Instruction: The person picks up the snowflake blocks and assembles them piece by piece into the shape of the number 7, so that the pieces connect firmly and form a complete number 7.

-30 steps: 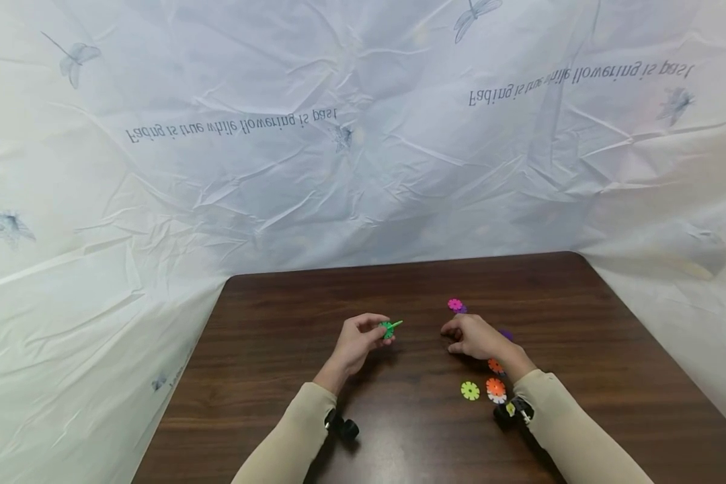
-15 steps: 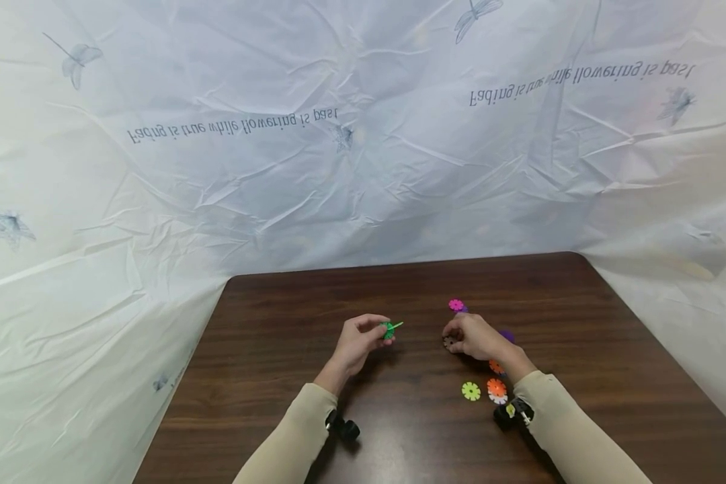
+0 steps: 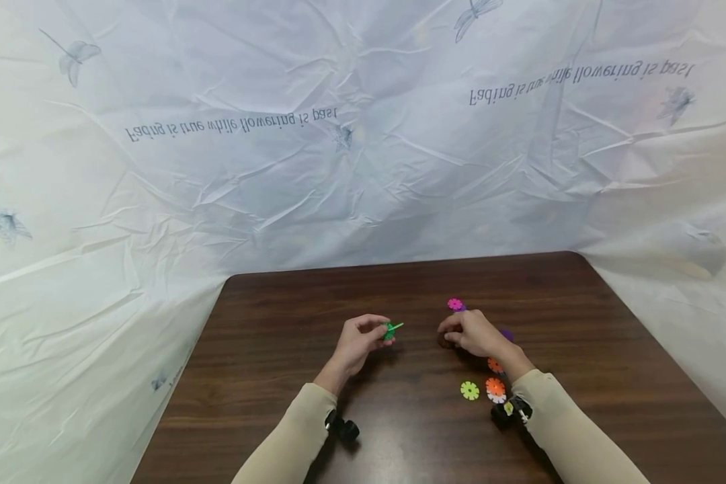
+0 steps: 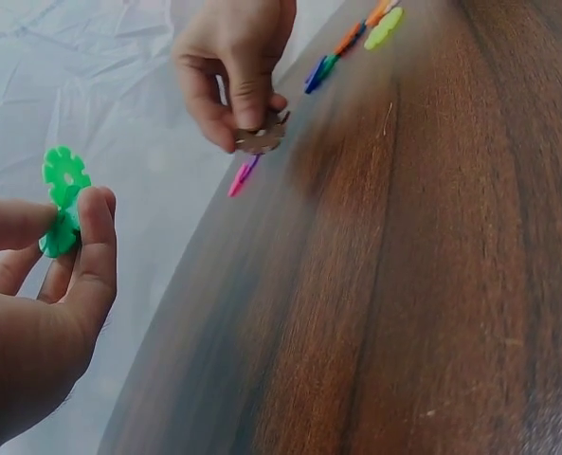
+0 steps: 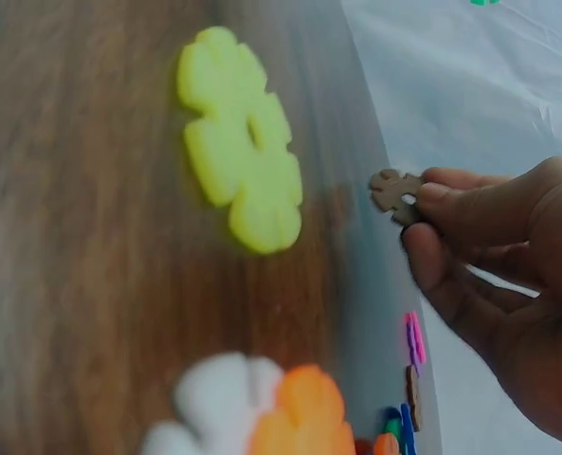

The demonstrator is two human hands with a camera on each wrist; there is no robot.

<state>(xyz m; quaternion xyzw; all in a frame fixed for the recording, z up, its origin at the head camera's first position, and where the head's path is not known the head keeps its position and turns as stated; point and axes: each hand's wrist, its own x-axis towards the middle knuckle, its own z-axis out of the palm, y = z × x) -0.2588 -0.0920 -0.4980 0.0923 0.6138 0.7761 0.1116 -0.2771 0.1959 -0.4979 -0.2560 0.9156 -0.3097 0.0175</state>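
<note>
My left hand [image 3: 358, 343] pinches two bright green notched plastic discs [image 4: 64, 175] joined at an angle, one standing out edge-on from the other in the head view. Between the thumb and fingers of my right hand [image 3: 476, 334] is a brown notched disc [image 5: 391, 192], like a small flower with a hole in its middle. In the left wrist view this brown disc shows tilted below the thumb, its top covered by the fingertips. The two hands are apart, the right one over the table beside the loose discs.
On the dark wooden table [image 3: 278, 302] a yellow-green disc [image 3: 469, 390] lies flat, left of an orange disc [image 3: 495, 386] overlapping a white one [image 3: 497, 399]. A pink disc [image 3: 454, 304] lies farther back. A purple disc [image 3: 506, 334] is partly behind the right wrist. A printed sheet [image 3: 399, 202] hangs behind.
The brown disc, hidden a second ago, came into sight facing the head camera and has since turned in my right fingers. The right hand shifted slightly left. The left hand stays still.
</note>
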